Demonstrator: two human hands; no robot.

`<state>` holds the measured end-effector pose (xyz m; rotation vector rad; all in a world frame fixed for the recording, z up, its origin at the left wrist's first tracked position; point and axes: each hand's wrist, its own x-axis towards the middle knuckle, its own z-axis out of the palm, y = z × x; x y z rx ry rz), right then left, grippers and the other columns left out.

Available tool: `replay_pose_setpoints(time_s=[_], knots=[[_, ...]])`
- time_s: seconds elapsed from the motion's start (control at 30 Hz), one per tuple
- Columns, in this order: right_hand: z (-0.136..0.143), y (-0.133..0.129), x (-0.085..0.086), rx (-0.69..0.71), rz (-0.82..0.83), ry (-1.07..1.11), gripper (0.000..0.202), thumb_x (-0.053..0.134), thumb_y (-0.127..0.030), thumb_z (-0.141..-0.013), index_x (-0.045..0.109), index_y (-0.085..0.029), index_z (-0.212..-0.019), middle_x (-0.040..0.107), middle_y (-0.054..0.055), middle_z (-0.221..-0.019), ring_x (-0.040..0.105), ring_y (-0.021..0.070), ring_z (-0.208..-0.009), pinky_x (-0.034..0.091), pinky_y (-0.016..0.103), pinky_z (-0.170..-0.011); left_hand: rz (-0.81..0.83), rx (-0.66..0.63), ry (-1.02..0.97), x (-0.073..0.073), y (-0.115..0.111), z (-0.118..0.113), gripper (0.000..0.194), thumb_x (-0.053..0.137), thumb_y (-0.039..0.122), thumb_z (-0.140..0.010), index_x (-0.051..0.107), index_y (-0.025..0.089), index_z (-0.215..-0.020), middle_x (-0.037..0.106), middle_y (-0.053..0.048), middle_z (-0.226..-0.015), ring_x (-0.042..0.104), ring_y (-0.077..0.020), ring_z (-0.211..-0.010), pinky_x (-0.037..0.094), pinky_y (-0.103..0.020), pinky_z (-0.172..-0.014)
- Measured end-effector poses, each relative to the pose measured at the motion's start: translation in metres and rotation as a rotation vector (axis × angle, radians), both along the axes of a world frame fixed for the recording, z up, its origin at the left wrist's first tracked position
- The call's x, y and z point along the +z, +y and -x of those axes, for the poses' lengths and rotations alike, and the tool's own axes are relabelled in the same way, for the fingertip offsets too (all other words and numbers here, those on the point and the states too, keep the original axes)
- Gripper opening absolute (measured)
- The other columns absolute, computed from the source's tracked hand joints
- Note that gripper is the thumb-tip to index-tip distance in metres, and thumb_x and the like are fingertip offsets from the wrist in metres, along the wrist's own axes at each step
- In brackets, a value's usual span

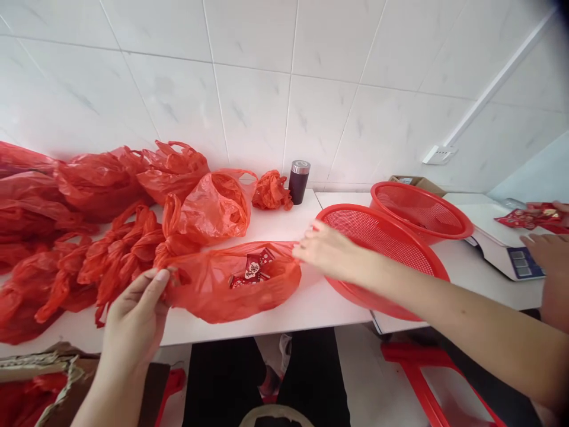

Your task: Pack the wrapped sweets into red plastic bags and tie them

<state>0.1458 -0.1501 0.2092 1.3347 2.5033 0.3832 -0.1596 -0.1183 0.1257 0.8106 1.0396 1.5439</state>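
Note:
A red plastic bag lies spread on the white table, its mouth stretched wide between my two hands. Several small red-and-white wrapped packets rest inside it. At the bag's left end, my left hand pinches the gathered plastic between thumb and fingers. My right hand is closed on the bag's right edge, slightly blurred, with its forearm crossing in front of a red perforated basket.
Knotted red bags crowd the table's left side. A dark tumbler stands by the wall. A second red basket and a scale are right. Another person's hand is at the far right. A cardboard box stands lower left.

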Motion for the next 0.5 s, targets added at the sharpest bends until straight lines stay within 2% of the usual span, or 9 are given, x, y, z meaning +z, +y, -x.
replay_pose_setpoints(time_s=[0.1, 0.17, 0.23, 0.33, 0.5], knots=[[-0.01, 0.007, 0.04, 0.021, -0.202, 0.275, 0.021, 0.045, -0.005, -0.087, 0.062, -0.016, -0.094, 0.066, 0.006, -0.083, 0.056, 0.0183, -0.078, 0.037, 0.035, -0.082, -0.191, 0.051, -0.025, 0.033, 0.014, -0.006, 0.012, 0.077, 0.019, -0.067, 0.069, 0.015, -0.075, 0.065, 0.002, -0.069, 0.058, -0.0075, -0.063, 0.052, -0.016, -0.061], [-0.014, 0.007, 0.059, -0.011, -0.254, 0.538, 0.019, 0.043, -0.011, -0.089, 0.058, -0.018, -0.098, 0.065, 0.004, -0.088, 0.056, 0.0167, -0.078, 0.038, 0.031, -0.074, -0.322, 0.094, -0.03, 0.058, 0.023, -0.013, 0.008, 0.074, 0.016, -0.069, 0.069, 0.014, -0.075, 0.065, 0.002, -0.069, 0.057, -0.0071, -0.061, 0.052, -0.017, -0.062], [-0.017, 0.003, 0.073, -0.063, -0.152, 0.718, 0.016, 0.044, -0.016, -0.091, 0.055, -0.021, -0.102, 0.064, 0.001, -0.087, 0.056, 0.0141, -0.073, 0.038, 0.026, -0.066, -0.438, 0.126, -0.008, 0.08, 0.03, -0.019, 0.006, 0.072, 0.016, -0.071, 0.069, 0.013, -0.074, 0.065, 0.0, -0.07, 0.058, -0.0079, -0.062, 0.052, -0.018, -0.061], [-0.022, -0.002, 0.089, -0.121, 0.06, 0.757, 0.009, 0.051, -0.02, -0.088, 0.055, -0.022, -0.095, 0.058, -0.004, -0.073, 0.051, 0.0109, -0.061, 0.035, 0.023, -0.058, -0.478, 0.073, 0.09, 0.103, 0.037, -0.022, 0.008, 0.071, 0.019, -0.073, 0.068, 0.012, -0.074, 0.064, -0.001, -0.07, 0.058, -0.0085, -0.061, 0.05, -0.019, -0.057], [-0.026, -0.002, 0.11, -0.092, 0.065, 0.954, 0.004, 0.053, -0.024, -0.09, 0.054, -0.022, -0.093, 0.054, -0.004, -0.069, 0.048, 0.0097, -0.059, 0.035, 0.023, -0.056, -0.405, -0.131, 0.311, 0.121, 0.046, -0.017, 0.016, 0.072, 0.027, -0.075, 0.065, 0.013, -0.07, 0.063, -0.002, -0.067, 0.056, -0.009, -0.057, 0.047, -0.018, -0.052]])
